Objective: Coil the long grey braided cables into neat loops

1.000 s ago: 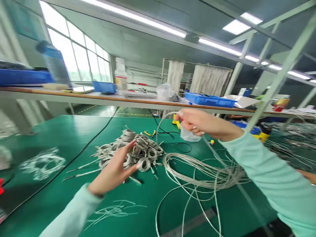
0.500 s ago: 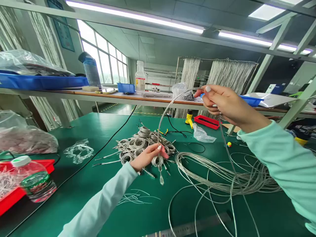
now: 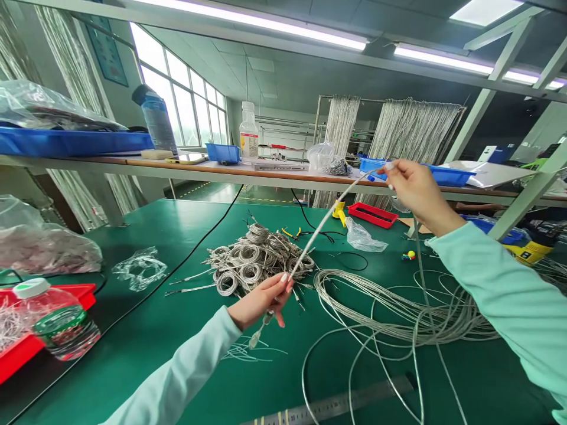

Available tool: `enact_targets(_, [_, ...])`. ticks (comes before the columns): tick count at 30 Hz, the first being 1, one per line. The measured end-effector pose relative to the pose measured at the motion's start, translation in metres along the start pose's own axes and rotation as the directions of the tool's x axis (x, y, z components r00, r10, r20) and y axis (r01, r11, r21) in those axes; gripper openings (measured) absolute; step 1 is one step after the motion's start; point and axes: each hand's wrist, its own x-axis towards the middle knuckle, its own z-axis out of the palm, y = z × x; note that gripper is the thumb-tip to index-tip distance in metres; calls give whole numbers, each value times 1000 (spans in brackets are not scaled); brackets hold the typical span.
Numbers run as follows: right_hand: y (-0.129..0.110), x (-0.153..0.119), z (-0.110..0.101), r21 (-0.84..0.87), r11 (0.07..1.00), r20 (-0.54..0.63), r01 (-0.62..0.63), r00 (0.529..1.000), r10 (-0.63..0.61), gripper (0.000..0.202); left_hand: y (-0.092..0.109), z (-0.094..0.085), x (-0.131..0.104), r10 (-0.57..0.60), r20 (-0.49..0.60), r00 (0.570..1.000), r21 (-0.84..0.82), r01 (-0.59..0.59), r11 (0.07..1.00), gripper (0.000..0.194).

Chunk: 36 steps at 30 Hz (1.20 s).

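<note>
A grey cable (image 3: 325, 221) runs in a straight slant between my two hands. My left hand (image 3: 266, 297) pinches its lower part, and a clear connector end (image 3: 254, 339) dangles below the fingers. Up at shelf height, my right hand (image 3: 410, 184) pinches the cable between thumb and fingertips. From there the cable drops behind my right forearm toward the loose loops. Behind my left hand lies a pile of small coiled cables (image 3: 250, 254). A large loose coil of long cable (image 3: 376, 307) spreads over the green table below my right hand.
A steel ruler (image 3: 336, 407) lies at the near edge, with thin white strips (image 3: 248, 351) left of it. A water bottle (image 3: 59, 321) and red tray (image 3: 86, 293) stand at left. Yellow-handled pliers (image 3: 292, 234), a plastic bag (image 3: 363, 236) and a red tray (image 3: 372, 215) lie farther back.
The cable between my hands went from a bowed arc to a taut straight line. My right hand moved slightly right; my left hand moved a little down and left, and the dangling connector swung left.
</note>
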Motion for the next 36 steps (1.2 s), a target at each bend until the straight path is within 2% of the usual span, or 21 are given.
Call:
enact_targets(3, [-1, -28, 26, -342, 938, 42, 46, 999, -33, 24, 3, 2, -6, 36, -17, 999, -55, -37, 998, 36])
enact_targets(5, [-12, -56, 53, -499, 810, 185, 307, 951, -246, 45, 6, 6, -10, 39, -5, 999, -77, -40, 996, 31])
enact_targets(7, [-27, -83, 82, -352, 747, 386, 564, 815, -433, 62, 8, 11, -14, 25, 29, 999, -95, -22, 995, 27])
enact_targets(9, [-41, -105, 107, -97, 798, 506, 595, 720, -476, 54, 9, 13, -20, 21, 62, 998, -124, -14, 992, 25])
enact_targets(10, [-45, -115, 118, 59, 859, 566, 508, 692, -448, 40, 10, 14, -24, 43, 56, 997, -155, -34, 987, 25])
enact_targets(12, [-51, -131, 134, 342, 936, 689, 87, 654, -313, 30, 13, 12, -36, 141, -26, 990, -270, -143, 952, 22])
enact_targets(14, [-50, -147, 145, 479, 777, 787, -409, 593, -173, 44, 17, 6, -53, 270, -196, 943, -390, -327, 861, 19])
enact_targets(15, [-48, -155, 150, 491, 662, 823, -567, 552, -137, 45, 19, 3, -62, 320, -298, 899, -419, -424, 803, 22])
enact_targets(16, [-46, -164, 154, 480, 583, 849, -656, 515, -120, 45, 21, -1, -72, 358, -393, 847, -417, -511, 752, 27])
enact_targets(18, [-40, -182, 162, 428, 559, 877, -710, 475, -68, 44, 23, -6, -92, 408, -544, 733, -344, -638, 689, 38])
enact_targets(19, [-38, -190, 166, 404, 609, 866, -682, 500, -14, 43, 22, -8, -100, 418, -597, 685, -301, -674, 675, 41])
enact_targets(20, [-36, -198, 169, 380, 692, 830, -614, 557, 39, 39, 20, -9, -107, 421, -634, 648, -261, -693, 672, 41])
enact_targets(21, [-36, -205, 171, 350, 794, 763, -497, 643, 66, 33, 17, -10, -113, 422, -661, 620, -223, -699, 679, 38])
enact_targets(23, [-41, -217, 171, 256, 959, 594, -123, 803, -56, 22, 8, -9, -120, 414, -698, 584, -132, -674, 727, 36])
enact_targets(24, [-46, -222, 169, 207, 974, 530, 93, 826, -191, 19, 3, -8, -121, 406, -712, 573, -77, -638, 766, 40])
enact_targets(25, [-54, -226, 166, 177, 940, 493, 293, 800, -342, 21, -3, -7, -121, 397, -721, 568, -20, -590, 807, 43])
enact_targets(27, [-72, -232, 159, 195, 797, 465, 572, 661, -589, 25, -14, -4, -119, 371, -722, 584, 63, -478, 876, 46])
enact_targets(29, [-92, -234, 153, 288, 672, 453, 682, 522, -723, 24, -22, -1, -115, 343, -690, 637, 98, -388, 916, 49])
enact_targets(30, [-100, -233, 150, 336, 638, 438, 692, 485, -757, 24, -26, 1, -113, 330, -662, 673, 110, -349, 931, 50])
enact_targets(32, [-113, -227, 148, 427, 617, 379, 661, 488, -786, 27, -33, 5, -109, 302, -594, 745, 137, -277, 951, 53])
enact_targets(36, [-120, -204, 145, 638, 639, 314, 430, 612, -725, 31, -46, 11, -103, 204, -513, 834, 89, -185, 979, 57])
